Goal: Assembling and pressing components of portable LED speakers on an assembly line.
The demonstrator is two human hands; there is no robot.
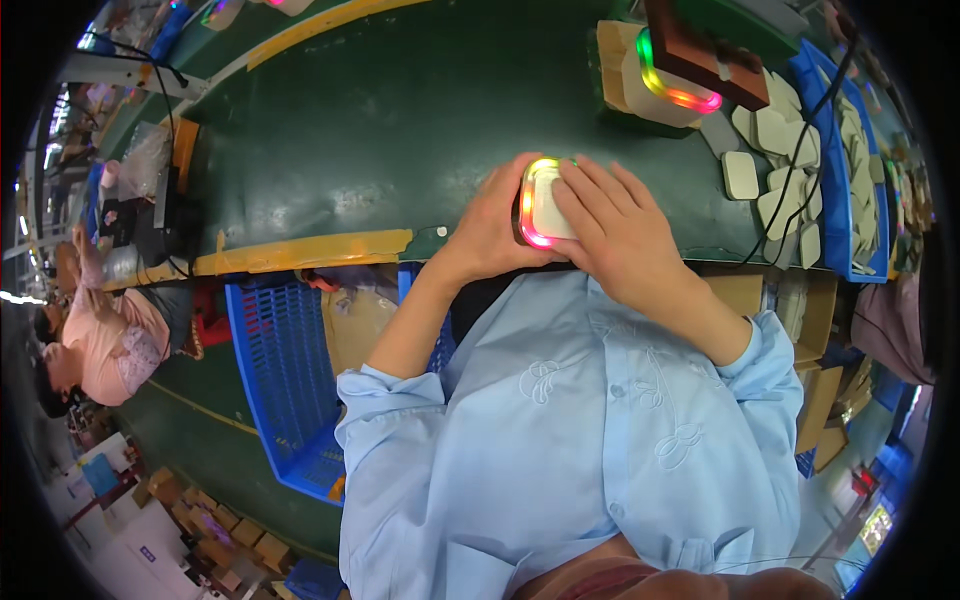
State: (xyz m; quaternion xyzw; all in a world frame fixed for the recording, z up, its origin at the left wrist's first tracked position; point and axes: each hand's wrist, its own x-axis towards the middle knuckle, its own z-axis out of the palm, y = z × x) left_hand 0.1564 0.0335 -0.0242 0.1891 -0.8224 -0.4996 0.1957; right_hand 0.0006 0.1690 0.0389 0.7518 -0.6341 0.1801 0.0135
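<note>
Just beyond the table's front edge, my left hand [487,222] is closed around the side of a small rounded-square device [528,205]. A ring of yellow, red and pink light glows along its rim. A white square cover [547,208] lies over its face, inside the ring. From the right, my right hand [622,230] grips the cover, its fingers bent over the top; its thumb is mostly hidden. Similar loose white covers [740,176] lie in a pile on the table to the right.
Another lit device [660,90] stands at the back right beside a brown block [705,60]. A blue tray [840,160] of white pieces borders the pile, with black cables hanging across. Below the table's yellow edge [300,252] is a blue crate [285,370]. Another person [125,335] sits far left.
</note>
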